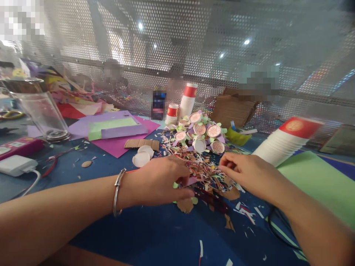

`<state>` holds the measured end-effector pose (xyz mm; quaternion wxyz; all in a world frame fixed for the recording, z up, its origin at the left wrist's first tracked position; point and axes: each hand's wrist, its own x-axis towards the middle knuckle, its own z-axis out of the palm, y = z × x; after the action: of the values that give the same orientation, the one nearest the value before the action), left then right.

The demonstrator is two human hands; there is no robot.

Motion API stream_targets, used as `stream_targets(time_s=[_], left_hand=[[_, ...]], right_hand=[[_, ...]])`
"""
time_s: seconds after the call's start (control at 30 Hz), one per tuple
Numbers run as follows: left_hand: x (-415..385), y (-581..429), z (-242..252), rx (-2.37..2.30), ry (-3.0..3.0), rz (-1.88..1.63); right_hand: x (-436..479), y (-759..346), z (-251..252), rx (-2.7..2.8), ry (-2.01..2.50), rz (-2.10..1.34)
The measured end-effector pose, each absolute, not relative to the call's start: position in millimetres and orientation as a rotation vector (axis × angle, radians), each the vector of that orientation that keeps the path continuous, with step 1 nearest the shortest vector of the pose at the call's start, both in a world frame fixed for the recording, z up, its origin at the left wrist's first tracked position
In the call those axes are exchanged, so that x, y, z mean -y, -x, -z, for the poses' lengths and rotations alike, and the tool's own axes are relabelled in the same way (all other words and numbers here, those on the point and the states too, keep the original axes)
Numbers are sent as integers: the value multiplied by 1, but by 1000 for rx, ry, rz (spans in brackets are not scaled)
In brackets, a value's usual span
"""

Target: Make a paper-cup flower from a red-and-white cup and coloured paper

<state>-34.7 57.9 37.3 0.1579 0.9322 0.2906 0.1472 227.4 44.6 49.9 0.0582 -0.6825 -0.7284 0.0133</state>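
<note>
My left hand [161, 181], with a metal bangle on the wrist, rests on a pile of paper scraps [199, 168], its fingers curled among small green and purple pieces. My right hand [244, 171] is pinched shut at the right edge of the same pile; what it pinches is too small to name. Just behind the pile stands a paper craft flower cluster [201, 133] made of cup bottoms with green and purple petals. Two white paper discs [142, 155] lie to the left of it.
A stack of red-rimmed paper cups [288, 140] lies tilted at the right over a green sheet [318, 184]. More cups [187, 100] stand behind. Purple and pink paper [116, 129], a glass jar [46, 114], a white charger [15, 165] and cardboard [235, 107] surround the blue table [155, 236].
</note>
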Motion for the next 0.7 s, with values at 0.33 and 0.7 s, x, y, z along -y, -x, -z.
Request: stream_targets(time_s=[0.33, 0.7], left_hand=[[-49, 33, -37, -824, -2697, -127], [-51, 35, -43, -711, -2492, -232]], right_hand=[[-63, -280, -38, 2063, 2284, 11], [-66, -305, -36, 1905, 2226, -116]])
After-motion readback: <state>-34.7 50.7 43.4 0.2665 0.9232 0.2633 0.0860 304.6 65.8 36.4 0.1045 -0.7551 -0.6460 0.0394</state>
